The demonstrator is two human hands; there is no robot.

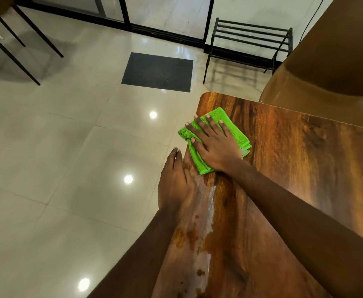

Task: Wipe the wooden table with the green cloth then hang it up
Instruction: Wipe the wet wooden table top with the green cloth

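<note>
A folded green cloth [229, 123] lies near the far left corner of the wooden table [294, 160]. My right hand [215, 145] lies flat on the cloth with fingers spread and straight, pressing it against the tabletop. My left hand [175, 181] rests with straight fingers along the table's left edge, a little nearer to me than the cloth. A pale wet streak [210, 207] runs along the wood beside my left hand.
A brown chair [326, 67] stands at the table's far side. A black metal rack [249, 46] stands by the wall beyond it. A dark doormat [158, 72] lies on the glossy tiled floor, and black chair legs [21, 39] stand at the far left.
</note>
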